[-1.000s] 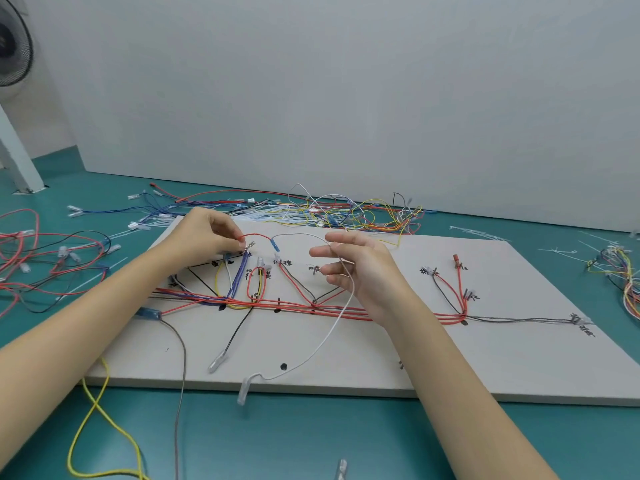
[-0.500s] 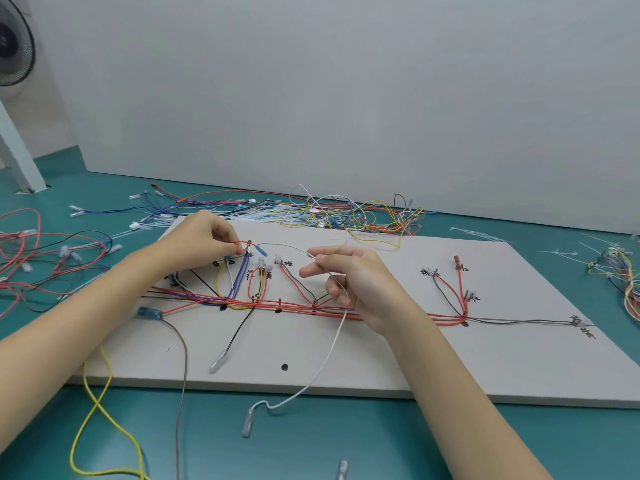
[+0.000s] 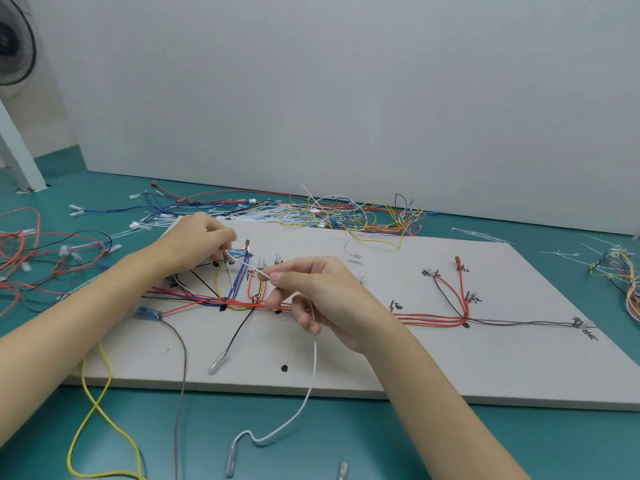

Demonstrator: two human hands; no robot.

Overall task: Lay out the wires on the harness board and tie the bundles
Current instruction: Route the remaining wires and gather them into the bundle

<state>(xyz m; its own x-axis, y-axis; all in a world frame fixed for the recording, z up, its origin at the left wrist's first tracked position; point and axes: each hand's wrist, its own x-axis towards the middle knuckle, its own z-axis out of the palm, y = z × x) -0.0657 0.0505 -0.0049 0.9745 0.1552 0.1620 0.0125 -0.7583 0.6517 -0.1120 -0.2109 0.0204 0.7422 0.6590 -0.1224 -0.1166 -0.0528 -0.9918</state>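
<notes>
Both hands (image 3: pixel 197 242) (image 3: pixel 322 296) pinch white wire (image 3: pixel 314 358), apparently taut leftward, tail hanging toward viewer.

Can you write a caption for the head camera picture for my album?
Two hands stretch a white wire over the harness board: left hand pinching its end, right hand pinching further along.
</notes>
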